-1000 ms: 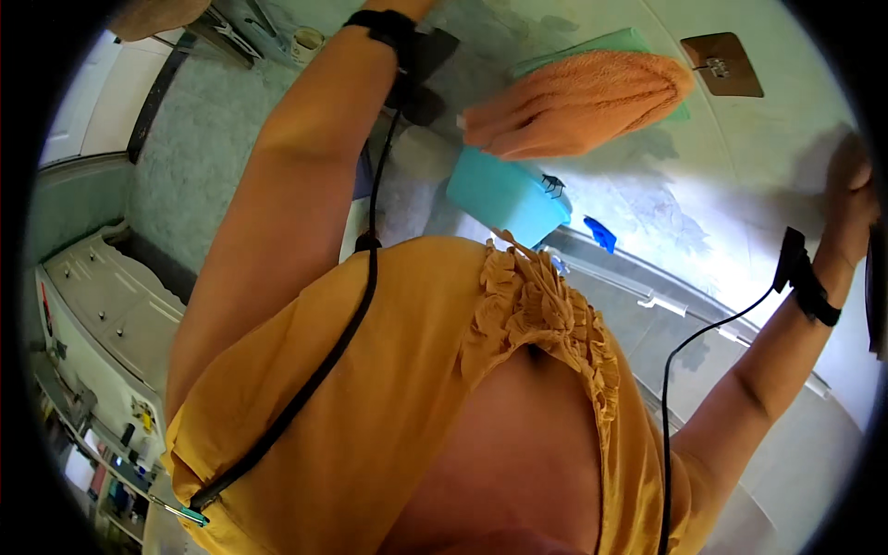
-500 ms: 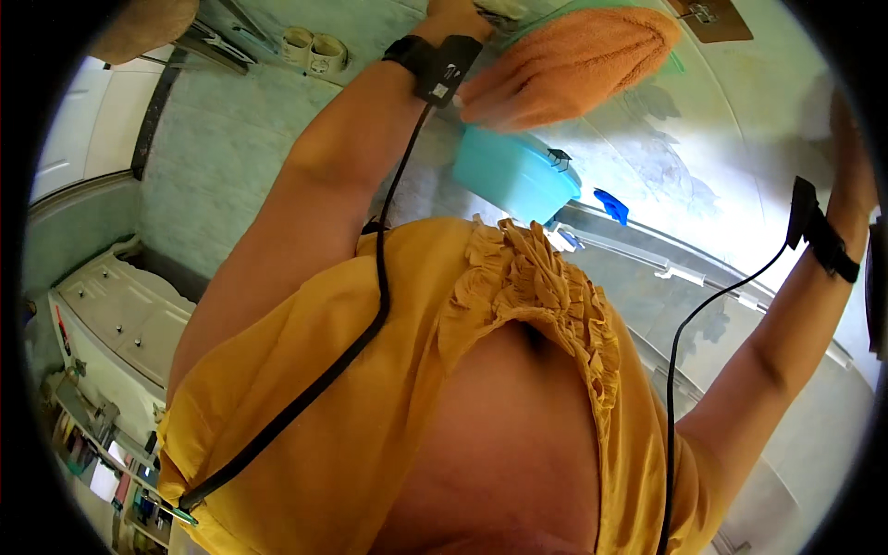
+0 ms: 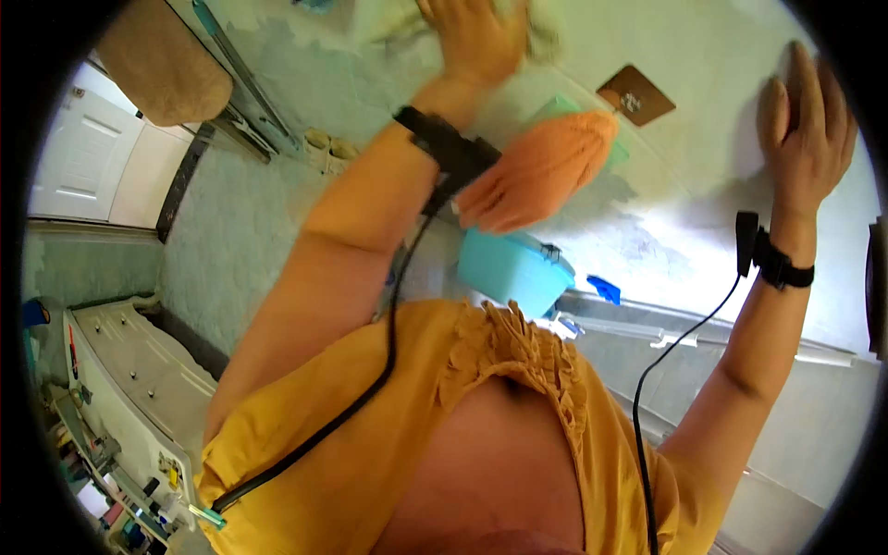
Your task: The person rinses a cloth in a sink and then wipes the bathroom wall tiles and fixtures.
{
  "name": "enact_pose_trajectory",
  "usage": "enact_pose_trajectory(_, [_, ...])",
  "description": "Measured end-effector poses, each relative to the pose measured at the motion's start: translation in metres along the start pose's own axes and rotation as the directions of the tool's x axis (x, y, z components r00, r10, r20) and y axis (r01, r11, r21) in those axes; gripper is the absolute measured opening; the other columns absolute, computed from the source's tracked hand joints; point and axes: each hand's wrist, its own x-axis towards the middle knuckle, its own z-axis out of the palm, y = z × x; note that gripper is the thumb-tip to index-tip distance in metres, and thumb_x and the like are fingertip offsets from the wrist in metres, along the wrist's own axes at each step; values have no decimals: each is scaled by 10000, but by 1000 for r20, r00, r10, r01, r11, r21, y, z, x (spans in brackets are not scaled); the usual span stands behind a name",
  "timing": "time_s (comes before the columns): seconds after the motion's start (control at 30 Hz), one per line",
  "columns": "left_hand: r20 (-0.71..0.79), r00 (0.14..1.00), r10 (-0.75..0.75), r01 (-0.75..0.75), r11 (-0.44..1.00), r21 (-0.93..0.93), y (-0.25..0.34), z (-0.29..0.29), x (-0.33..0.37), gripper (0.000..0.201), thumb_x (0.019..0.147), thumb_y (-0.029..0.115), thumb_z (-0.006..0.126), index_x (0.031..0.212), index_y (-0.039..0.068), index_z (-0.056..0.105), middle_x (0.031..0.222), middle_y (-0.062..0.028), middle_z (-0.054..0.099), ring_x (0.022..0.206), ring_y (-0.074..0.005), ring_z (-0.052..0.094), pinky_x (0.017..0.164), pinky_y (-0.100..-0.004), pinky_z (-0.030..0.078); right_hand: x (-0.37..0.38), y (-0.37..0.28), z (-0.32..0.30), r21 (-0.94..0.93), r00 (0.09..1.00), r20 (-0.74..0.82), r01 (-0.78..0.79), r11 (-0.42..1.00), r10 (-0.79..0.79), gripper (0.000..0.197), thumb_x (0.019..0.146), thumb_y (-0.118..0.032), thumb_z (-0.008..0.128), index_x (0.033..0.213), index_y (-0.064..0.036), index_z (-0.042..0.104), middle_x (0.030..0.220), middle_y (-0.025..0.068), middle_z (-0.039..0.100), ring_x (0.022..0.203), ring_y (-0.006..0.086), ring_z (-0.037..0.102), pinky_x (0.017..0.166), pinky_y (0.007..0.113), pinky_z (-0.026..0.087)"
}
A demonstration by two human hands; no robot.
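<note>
At the top of the head view, my left hand presses against the pale tiled wall. A crumpled pale cloth shows on both sides of that hand, smeared by motion; the fingertips are cut off by the picture's edge. On the right, my right hand lies against the wall with its fingers stretched and nothing in it. Between my arms an orange towel hangs below a brown square hook plate. Both wrists wear black straps with cabled modules.
Below the towel is a light-blue basin, with a blue cloth-like piece beside it. A long pole leans at the upper left, near pale shoes. A white door and a cream cabinet stand left.
The view has shifted, bringing more of the wall and both hands into sight. The towel and basin appear lower. The pale cloth at my left hand shows more now.
</note>
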Motion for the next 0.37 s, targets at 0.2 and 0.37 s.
enact_pose_trajectory(0.2, [19, 969, 245, -240, 960, -143, -29, -11, -72, 662, 777, 342, 713, 1327, 58, 479, 1426, -231, 384, 1346, -491, 298, 1077, -668, 196, 8, 0, -21, 150, 1000, 13, 12, 989, -14, 394, 921, -258, 643, 1306, -178, 629, 1323, 98, 610, 1252, 261, 546, 1118, 416, 394])
enact_pose_trajectory(0.37, [322, 939, 118, -33, 965, -259, -103, -14, -180, 720, 780, 385, 755, 1342, 53, 452, 1417, -261, 382, 1369, -465, 271, 1144, -597, 181, -6, 8, -30, 250, 996, -16, -85, 964, 92, 447, 813, -171, 683, 1259, -152, 664, 1326, 115, 602, 1244, 336, 532, 1065, 440, 422])
